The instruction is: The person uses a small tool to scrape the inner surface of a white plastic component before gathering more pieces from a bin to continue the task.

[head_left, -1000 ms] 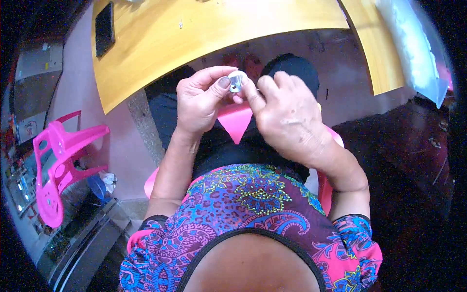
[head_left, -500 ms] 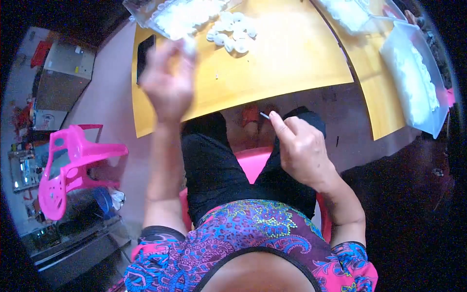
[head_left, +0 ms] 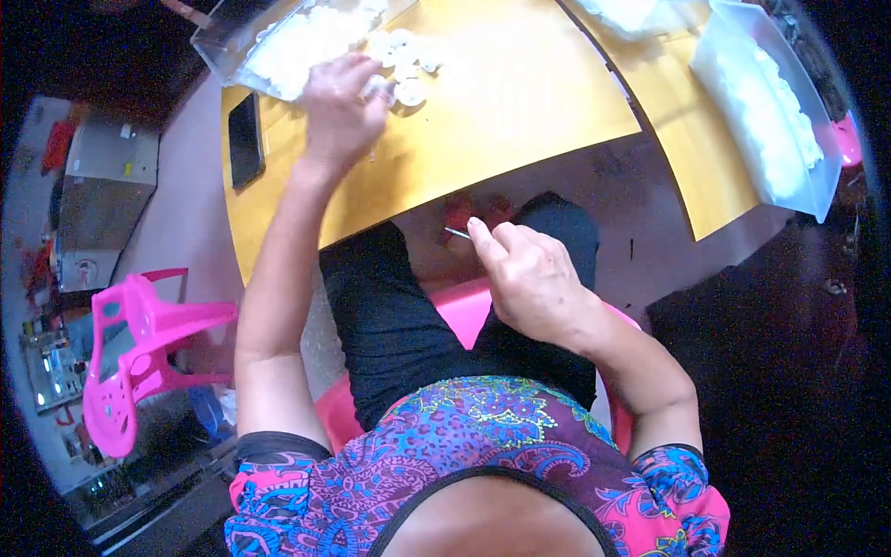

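Note:
My left hand point(head_left: 343, 104) is over the table at the near left side of a loose group of small white round pieces point(head_left: 409, 91). Its fingers are apart, and one white piece point(head_left: 377, 86) shows between thumb and fingertips; no firm grip on it is visible. Above my lap, just short of the table edge, my right hand point(head_left: 536, 278) is closed around a thin metal tool point(head_left: 456, 232). Only the tool's slim end sticks out past the thumb and forefinger, pointing left; its handle is hidden in my palm.
A clear bin point(head_left: 215, 58) of white pieces stands at the far left of the yellow table point(head_left: 520, 102). Near it lies a dark phone point(head_left: 246, 141). Another clear bin point(head_left: 817, 190) sits at the right, past a gap between tabletops. A pink plastic chair point(head_left: 153, 320) is on the left.
My left hand has moved forward to the white pieces, and its blur has lessened. My right hand has shifted slightly left with the tool. The whole view has turned a little.

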Motion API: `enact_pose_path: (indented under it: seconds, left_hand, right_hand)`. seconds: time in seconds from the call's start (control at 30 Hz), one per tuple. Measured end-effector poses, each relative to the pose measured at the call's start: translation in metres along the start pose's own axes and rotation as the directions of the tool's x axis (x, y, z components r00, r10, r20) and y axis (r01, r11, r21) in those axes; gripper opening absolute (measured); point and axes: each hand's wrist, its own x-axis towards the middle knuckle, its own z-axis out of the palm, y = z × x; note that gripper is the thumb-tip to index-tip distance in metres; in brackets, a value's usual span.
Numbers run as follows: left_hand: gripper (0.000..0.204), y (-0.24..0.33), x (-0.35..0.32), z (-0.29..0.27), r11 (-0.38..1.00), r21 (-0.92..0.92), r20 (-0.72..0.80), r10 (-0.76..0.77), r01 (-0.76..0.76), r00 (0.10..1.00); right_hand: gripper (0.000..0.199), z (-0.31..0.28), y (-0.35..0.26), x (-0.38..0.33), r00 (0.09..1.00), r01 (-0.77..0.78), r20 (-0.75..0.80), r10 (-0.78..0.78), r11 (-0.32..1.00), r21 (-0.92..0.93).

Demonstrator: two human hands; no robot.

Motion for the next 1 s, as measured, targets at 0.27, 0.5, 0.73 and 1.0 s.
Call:
enact_pose_path:
  seconds: [0.27, 0.5, 0.73, 1.0]
  left_hand:
    - [0.021, 0.017, -0.022, 0.050, 0.979, 0.181, 0.049, -0.104, 0.093, 0.993]
    - [0.015, 0.071, -0.027, 0.007, 0.591, -0.615, 0.290, -0.447, 0.523, 0.846]
    - [0.017, 0.145, -0.086, -0.022, -0.177, -0.803, 0.568, -0.516, 0.569, 0.641]
    - [0.038, 0.169, -0.101, -0.035, -0.171, -0.837, 0.529, -0.490, 0.519, 0.692]
  right_hand:
    - [0.043, -0.002, 0.002, 0.000, 1.000, 0.017, 0.019, -0.017, 1.000, -0.015]
    - [0.030, 0.001, 0.013, 0.003, 0.962, -0.017, -0.246, 0.120, 0.923, 0.385]
    - [0.028, -0.011, 0.014, 0.004, 0.941, -0.175, -0.095, 0.326, 0.705, 0.687]
    - [0.020, -0.007, 0.014, 0.004, 0.869, -0.363, 0.227, 0.439, 0.256, 0.896]
